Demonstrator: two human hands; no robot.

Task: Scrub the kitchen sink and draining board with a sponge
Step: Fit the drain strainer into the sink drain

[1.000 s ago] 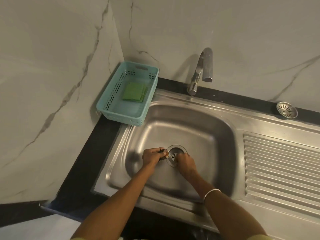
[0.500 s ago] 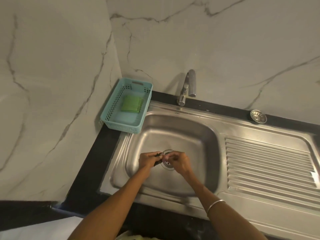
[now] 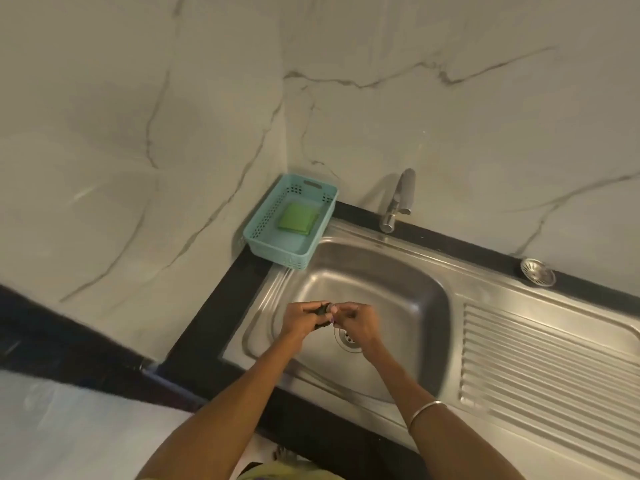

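**A:** What was nearest the camera?

**B:** Two bare forearms reaching in from the bottom edge, with a thin bangle (image 3: 425, 410) on the right wrist. They met over the sink (image 3: 408, 282), above the bowl and just beside the drain (image 3: 347, 337).

**A:** And the grip of each hand?

**B:** The left hand (image 3: 300, 317) had its fingers curled round a small dark object (image 3: 321, 317); what it was could not be told, as it was mostly hidden and blurred. The right hand (image 3: 356, 322) had its fingertips bent in and touching the end of that same dark object, pinching it.

**A:** Where was the sponge?

**B:** Well apart from both hands. The green sponge (image 3: 298, 218) lay flat in the teal basket (image 3: 277, 252), which stood on the black tabletop (image 3: 221, 306) in the corner at the back left of the sink, one end overhanging the steel rim.

**A:** And the draining board?

**B:** The ribbed draining board (image 3: 547, 368) ran off to the right of the bowl, with nothing resting on the ribs.

**A:** Farther back?

**B:** A steel tap (image 3: 398, 202) rose behind the bowl, spout bent over. A round metal strainer (image 3: 537, 271) sat on the dark strip behind the board, and veined marble wall (image 3: 450, 116) rose behind everything.
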